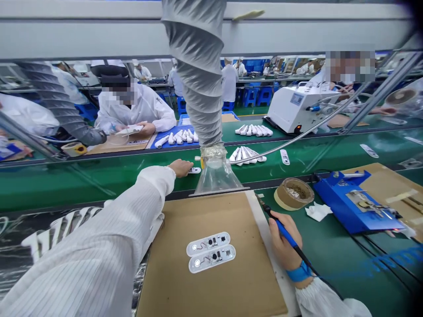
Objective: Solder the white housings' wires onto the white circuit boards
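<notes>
My left hand (180,167) reaches far forward over the green conveyor belt, its fingers closed at the end of a white oval panel (194,170) with small dark parts; the fingertips are partly hidden. In my right hand (288,246) is a soldering iron (284,232) with a blue handle, its dark tip pointing up and left beside the cardboard's right edge. Two white oval panels (211,259) with circuit boards, thin wires and a round disc lie side by side on the cardboard sheet (185,295).
A grey ducted fume hood (216,174) hangs ahead. Right are a tape roll (293,193), crumpled tissue (318,211) and blue soldering fixture (357,200). White handle-shaped casings (246,155) rest on the belt; others (66,226) lie left. A co-worker (135,108) sits opposite.
</notes>
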`<action>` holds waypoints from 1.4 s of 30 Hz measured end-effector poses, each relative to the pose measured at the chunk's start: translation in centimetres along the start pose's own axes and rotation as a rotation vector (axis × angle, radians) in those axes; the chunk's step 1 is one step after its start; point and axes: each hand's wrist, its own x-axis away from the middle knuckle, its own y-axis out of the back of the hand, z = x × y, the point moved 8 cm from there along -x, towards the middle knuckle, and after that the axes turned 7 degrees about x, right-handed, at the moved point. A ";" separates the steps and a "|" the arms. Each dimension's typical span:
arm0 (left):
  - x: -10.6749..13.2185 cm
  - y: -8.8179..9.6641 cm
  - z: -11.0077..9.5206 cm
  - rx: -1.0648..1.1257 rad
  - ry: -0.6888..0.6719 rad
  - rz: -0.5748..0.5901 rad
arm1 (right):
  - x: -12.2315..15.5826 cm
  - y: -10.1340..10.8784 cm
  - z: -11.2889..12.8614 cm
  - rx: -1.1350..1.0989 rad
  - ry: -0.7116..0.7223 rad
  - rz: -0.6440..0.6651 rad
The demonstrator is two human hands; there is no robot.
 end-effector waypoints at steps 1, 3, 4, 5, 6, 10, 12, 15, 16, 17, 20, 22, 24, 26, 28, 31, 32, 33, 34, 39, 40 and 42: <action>0.6 -0.2 0.3 -0.022 0.024 0.026 | 0.1 0.1 0.0 0.006 0.012 -0.003; 2.0 -0.3 0.6 -0.065 0.068 0.057 | 0.2 0.1 0.0 0.016 0.028 0.001; 2.9 -0.1 0.6 -0.079 0.083 0.056 | 0.2 0.2 -0.1 0.020 0.028 0.006; 3.8 0.2 0.3 -0.089 0.091 0.050 | 0.3 0.2 -0.2 0.023 0.021 0.009; 4.9 0.5 -0.2 -0.095 0.091 0.042 | 0.3 0.4 -0.3 0.024 0.009 0.008; 10.3 0.8 -5.0 -0.080 0.013 0.029 | 0.2 0.7 -0.6 0.014 -0.048 0.007; 13.5 -0.2 -8.7 -0.050 -0.048 0.042 | 0.2 0.6 -0.5 0.010 -0.056 0.009; 17.4 -2.5 -13.9 0.014 -0.108 0.049 | 0.1 0.5 0.1 0.000 -0.040 -0.007; 18.4 -3.2 -15.4 0.039 -0.118 0.046 | 0.1 0.4 0.3 -0.007 -0.035 -0.004; 19.0 -3.9 -16.6 0.064 -0.127 0.039 | 0.0 0.3 0.5 -0.011 -0.030 0.004; 20.1 -4.9 -18.9 0.149 -0.130 -0.008 | 0.0 0.0 1.1 -0.012 -0.017 0.029; 20.6 -4.9 -19.6 0.248 -0.122 -0.072 | -0.1 0.1 1.2 0.000 -0.016 0.024; 21.3 -4.9 -20.1 0.351 -0.132 -0.133 | -0.1 0.3 1.2 0.014 -0.021 0.016; 22.1 -5.3 -20.7 0.412 -0.158 -0.160 | -0.1 0.4 1.1 0.024 -0.025 0.020; 23.0 -5.9 -21.2 0.442 -0.173 -0.162 | -0.1 0.4 1.1 0.026 -0.018 0.035; 24.6 -6.8 -21.9 0.480 -0.189 -0.132 | 0.0 0.6 1.2 0.036 0.004 0.036; 25.1 -7.0 -22.3 0.489 -0.197 -0.116 | 0.0 0.6 1.2 0.043 0.009 0.031; 25.7 -7.2 -22.7 0.494 -0.207 -0.099 | 0.2 0.6 1.1 0.051 0.012 0.029; 26.3 -7.3 -23.1 0.493 -0.220 -0.084 | 0.3 0.7 1.1 0.055 0.017 0.020; 27.6 -5.7 -21.3 0.438 -0.233 -0.120 | 0.9 0.2 1.0 0.041 0.018 0.042; 27.5 -4.9 -19.5 0.407 -0.194 -0.158 | 0.9 0.1 1.1 0.041 0.017 0.051; 27.1 -3.2 -14.7 0.308 -0.073 -0.247 | 0.9 0.1 1.3 0.042 0.016 0.058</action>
